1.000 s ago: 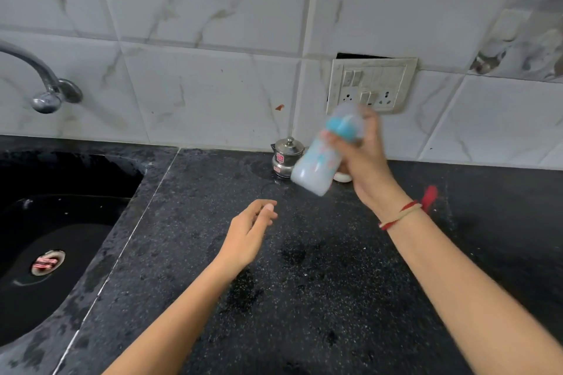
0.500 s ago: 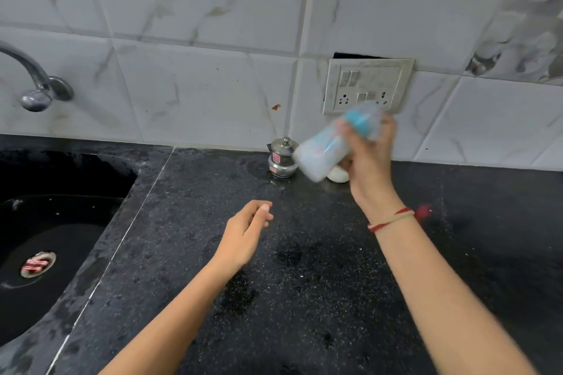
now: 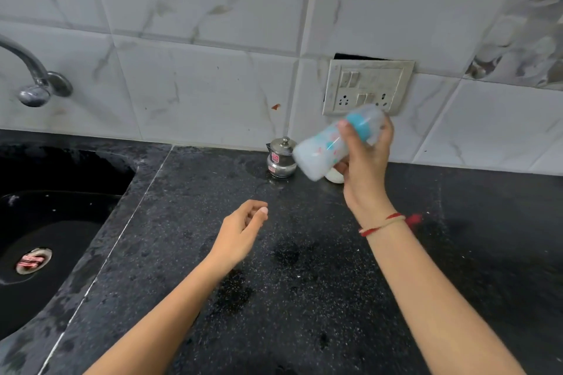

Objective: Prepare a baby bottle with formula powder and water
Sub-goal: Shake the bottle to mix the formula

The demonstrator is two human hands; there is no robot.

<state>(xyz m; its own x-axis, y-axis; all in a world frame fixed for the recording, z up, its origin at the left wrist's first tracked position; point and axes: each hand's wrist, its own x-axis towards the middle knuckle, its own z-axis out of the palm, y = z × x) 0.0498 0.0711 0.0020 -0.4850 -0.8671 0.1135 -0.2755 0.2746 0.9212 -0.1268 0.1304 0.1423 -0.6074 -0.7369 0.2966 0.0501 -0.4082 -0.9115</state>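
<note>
bottle (image 3: 330, 148) tilts in our right hand (image 3: 365, 170), just right of the steel pot (image 3: 281, 160), gripped at its top end, we think for shaking; our left hand (image 3: 240, 231) hangs loosely curled, empty, nearer us than that pot.

head cam | 1 view | looks forward and down, close over countertop (image 3: 304, 298) | faces tiled wall (image 3: 213, 24)

Nothing legible right now: the small steel pot (image 3: 281, 163) carries a red sticker (image 3: 275, 158), its print too tiny to read; the baby bottle (image 3: 320, 152) shows pink and blue markings, all smeared by blur; a red-and-white patch sits in the sink drain (image 3: 30, 260), with no letters to make out
</note>
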